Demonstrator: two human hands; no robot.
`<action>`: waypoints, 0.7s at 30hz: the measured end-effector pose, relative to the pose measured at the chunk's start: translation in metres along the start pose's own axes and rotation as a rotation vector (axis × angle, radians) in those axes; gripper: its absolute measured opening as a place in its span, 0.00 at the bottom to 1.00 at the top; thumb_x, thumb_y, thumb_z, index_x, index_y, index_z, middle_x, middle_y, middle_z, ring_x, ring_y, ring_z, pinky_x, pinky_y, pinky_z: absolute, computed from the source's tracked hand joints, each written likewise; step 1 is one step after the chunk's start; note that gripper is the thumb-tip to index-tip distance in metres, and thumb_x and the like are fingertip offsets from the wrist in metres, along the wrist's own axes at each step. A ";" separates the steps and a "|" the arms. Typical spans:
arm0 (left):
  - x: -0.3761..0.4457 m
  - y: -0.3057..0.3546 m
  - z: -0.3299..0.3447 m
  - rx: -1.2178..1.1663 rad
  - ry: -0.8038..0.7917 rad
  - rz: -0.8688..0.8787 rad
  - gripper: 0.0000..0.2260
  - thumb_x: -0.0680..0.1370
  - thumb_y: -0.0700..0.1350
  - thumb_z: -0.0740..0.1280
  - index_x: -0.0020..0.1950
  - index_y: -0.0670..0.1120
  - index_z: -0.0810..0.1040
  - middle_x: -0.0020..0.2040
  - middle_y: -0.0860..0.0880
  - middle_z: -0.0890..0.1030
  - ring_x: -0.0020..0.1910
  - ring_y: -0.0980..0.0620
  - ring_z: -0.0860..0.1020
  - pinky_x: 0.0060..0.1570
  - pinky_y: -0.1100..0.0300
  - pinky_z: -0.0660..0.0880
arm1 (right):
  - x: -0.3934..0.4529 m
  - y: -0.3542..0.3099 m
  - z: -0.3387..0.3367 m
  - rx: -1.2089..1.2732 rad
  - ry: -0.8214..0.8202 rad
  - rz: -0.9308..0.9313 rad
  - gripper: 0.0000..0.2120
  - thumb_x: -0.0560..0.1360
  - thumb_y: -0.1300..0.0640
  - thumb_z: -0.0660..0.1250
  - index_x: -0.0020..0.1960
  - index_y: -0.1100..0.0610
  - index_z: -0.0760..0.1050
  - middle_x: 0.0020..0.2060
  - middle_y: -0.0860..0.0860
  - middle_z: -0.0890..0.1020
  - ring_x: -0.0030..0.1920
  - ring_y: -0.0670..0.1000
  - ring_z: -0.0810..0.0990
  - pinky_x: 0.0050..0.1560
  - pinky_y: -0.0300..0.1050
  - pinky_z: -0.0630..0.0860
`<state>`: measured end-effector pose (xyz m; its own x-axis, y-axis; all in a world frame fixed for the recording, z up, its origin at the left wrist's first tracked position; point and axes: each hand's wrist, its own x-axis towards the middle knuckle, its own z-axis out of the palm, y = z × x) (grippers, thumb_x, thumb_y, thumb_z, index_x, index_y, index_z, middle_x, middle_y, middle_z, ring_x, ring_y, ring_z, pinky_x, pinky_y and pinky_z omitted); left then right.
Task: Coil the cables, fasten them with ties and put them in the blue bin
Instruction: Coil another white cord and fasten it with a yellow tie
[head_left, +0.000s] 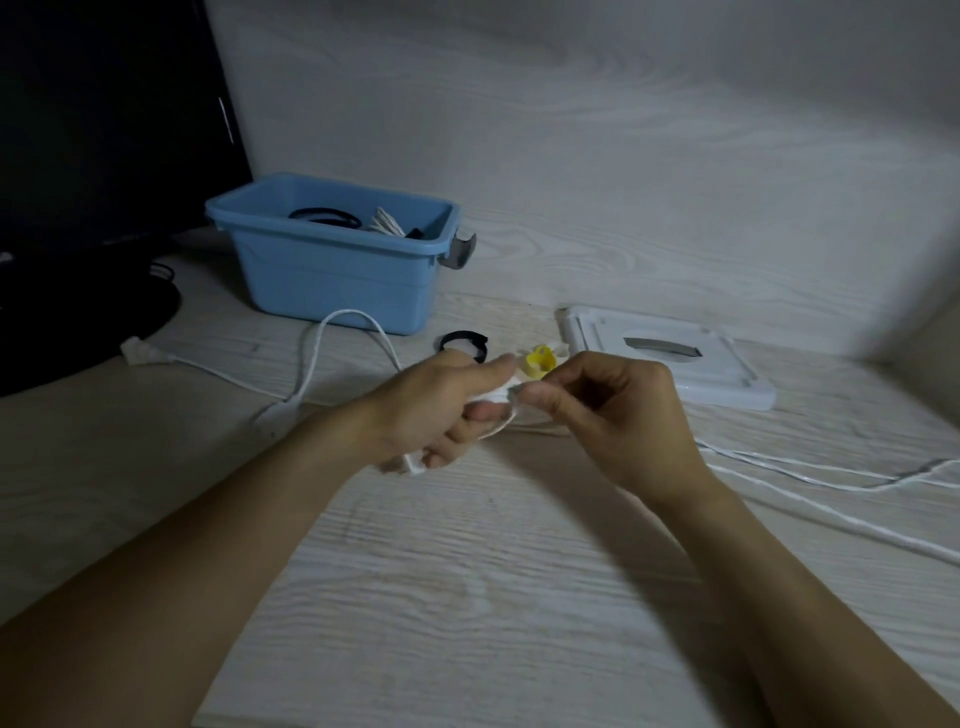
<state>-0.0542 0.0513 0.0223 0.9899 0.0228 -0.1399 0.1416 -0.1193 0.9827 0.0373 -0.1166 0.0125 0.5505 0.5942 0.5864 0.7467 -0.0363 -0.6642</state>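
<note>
- Right now your left hand (447, 400) is curled around a small bundle of white cable (492, 397), with the bundle's long axis running from lower left to upper right across your palm.
- Your right hand (613, 410) pinches the same white cable at its upper-right end, thumb and forefinger closed on it just beside your left thumb.
- From your hands the loose cable trails right across the white wood-grain table (467, 571) and runs out of view at the right edge; another stretch arches up and left toward a white plug (136, 351) near the dark monitor base.
- Your fingers hide most of the bundle, so you cannot tell how many loops it holds.
- Behind your hands lie a yellow tie (539, 362) and a black tie (462, 344), both curled, near each other on the table.
- Farther back left stands the blue bin (332, 270), open, with a black coil (324, 216) and a white coiled cable (387, 222) inside; its depths are dim.
- Its white lid (670, 358) lies flat to the right of the ties.
</note>
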 end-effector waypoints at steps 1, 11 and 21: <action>-0.001 0.001 -0.004 -0.074 -0.006 -0.023 0.24 0.80 0.59 0.55 0.28 0.49 0.62 0.22 0.52 0.56 0.20 0.56 0.53 0.24 0.61 0.50 | 0.001 0.001 -0.001 0.006 0.013 0.005 0.12 0.72 0.48 0.74 0.38 0.57 0.82 0.27 0.53 0.79 0.28 0.57 0.74 0.30 0.49 0.71; -0.003 0.010 -0.010 -0.918 0.033 0.108 0.22 0.80 0.53 0.57 0.26 0.50 0.63 0.20 0.54 0.57 0.17 0.58 0.55 0.15 0.66 0.56 | -0.001 0.012 0.006 -0.106 -0.060 0.075 0.11 0.81 0.52 0.62 0.46 0.54 0.80 0.27 0.50 0.79 0.26 0.41 0.73 0.33 0.31 0.67; 0.006 0.010 -0.024 -1.207 0.504 0.388 0.20 0.81 0.56 0.56 0.33 0.47 0.64 0.29 0.51 0.61 0.25 0.52 0.62 0.34 0.59 0.69 | -0.012 0.008 0.019 -0.287 -0.422 0.034 0.09 0.82 0.58 0.60 0.56 0.53 0.79 0.29 0.41 0.77 0.32 0.43 0.76 0.41 0.43 0.74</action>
<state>-0.0472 0.0742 0.0343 0.8183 0.5740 -0.0298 -0.4925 0.7269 0.4786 0.0296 -0.1093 -0.0089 0.4217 0.8595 0.2889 0.8362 -0.2453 -0.4905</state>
